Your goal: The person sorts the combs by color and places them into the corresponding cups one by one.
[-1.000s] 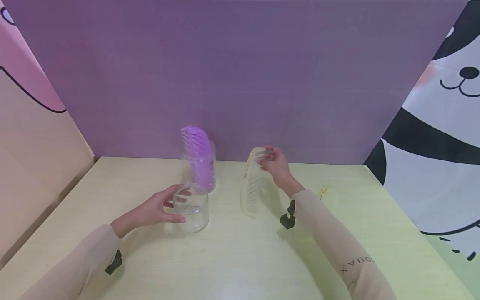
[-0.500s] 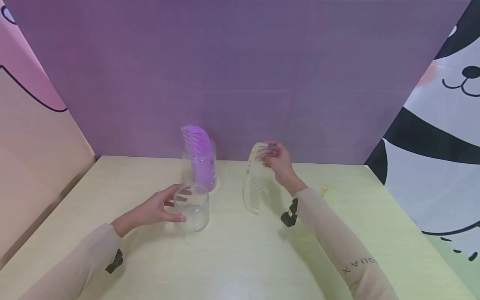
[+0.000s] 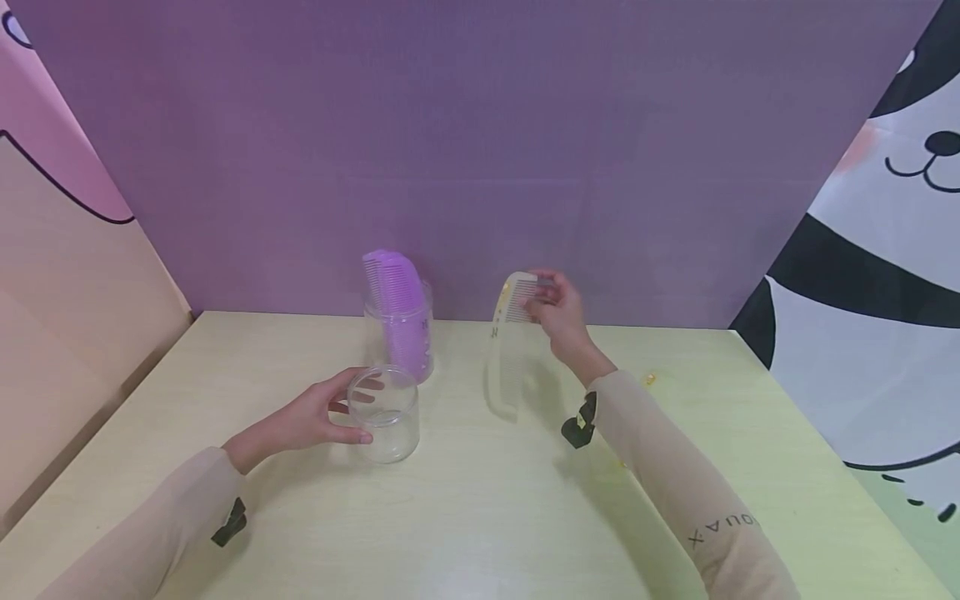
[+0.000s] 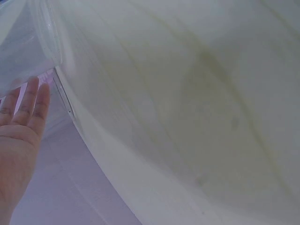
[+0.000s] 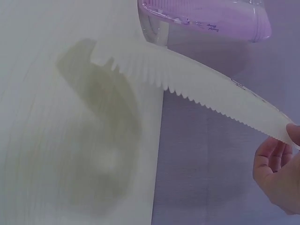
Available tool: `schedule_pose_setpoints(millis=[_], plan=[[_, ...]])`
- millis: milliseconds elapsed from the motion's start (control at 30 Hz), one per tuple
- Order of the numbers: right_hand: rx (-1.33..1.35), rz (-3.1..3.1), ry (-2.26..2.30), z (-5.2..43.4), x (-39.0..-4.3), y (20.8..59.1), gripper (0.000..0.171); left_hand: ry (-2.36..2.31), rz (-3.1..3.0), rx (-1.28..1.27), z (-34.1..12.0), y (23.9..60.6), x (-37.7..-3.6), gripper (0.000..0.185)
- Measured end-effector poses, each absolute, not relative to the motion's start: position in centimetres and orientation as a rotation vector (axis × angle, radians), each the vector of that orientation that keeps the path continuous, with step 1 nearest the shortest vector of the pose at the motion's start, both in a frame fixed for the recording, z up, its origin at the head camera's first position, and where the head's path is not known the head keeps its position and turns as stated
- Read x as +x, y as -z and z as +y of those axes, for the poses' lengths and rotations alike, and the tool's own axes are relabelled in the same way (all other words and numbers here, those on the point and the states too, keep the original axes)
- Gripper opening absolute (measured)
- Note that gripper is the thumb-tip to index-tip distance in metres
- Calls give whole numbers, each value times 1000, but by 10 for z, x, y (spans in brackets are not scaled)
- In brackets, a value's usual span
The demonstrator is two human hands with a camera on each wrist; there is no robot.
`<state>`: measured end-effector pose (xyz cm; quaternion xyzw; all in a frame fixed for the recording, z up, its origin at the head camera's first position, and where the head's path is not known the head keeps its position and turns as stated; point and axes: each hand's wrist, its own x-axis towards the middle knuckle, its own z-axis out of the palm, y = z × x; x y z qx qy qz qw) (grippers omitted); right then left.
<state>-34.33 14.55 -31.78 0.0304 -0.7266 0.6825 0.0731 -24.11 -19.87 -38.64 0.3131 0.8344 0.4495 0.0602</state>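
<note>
My left hand point(image 3: 330, 417) grips an empty clear plastic jar point(image 3: 387, 415) that stands upright on the pale green table point(image 3: 465, 517), thumb in front and fingers behind it. In the left wrist view the fingers point(image 4: 28, 101) lie against the jar's wall point(image 4: 23, 51). My right hand point(image 3: 551, 302) pinches the top end of a pale cream comb point(image 3: 506, 354), which hangs teeth to the right, just above the table. The right wrist view shows the comb point(image 5: 211, 93) with its shadow on the table. Behind the empty jar stands a second clear jar point(image 3: 401, 333) holding purple combs point(image 3: 393, 287).
A purple backdrop point(image 3: 480, 150) closes the table's far edge, and printed panels stand at the left and right. A small yellow object point(image 3: 649, 379) lies on the table right of my right forearm. The second jar point(image 5: 206, 16) sits close to the comb's lower end.
My right hand has raised the cream comb a little and drawn it slightly back. The left hand and the empty jar have stayed put.
</note>
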Motion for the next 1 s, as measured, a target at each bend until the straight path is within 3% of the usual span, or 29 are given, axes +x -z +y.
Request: schedule_pose_setpoints(millis=[1000], plan=[[322,-2045,-2074,114,-324,286,42,-1364,2529,974,-200,392,-244,85]])
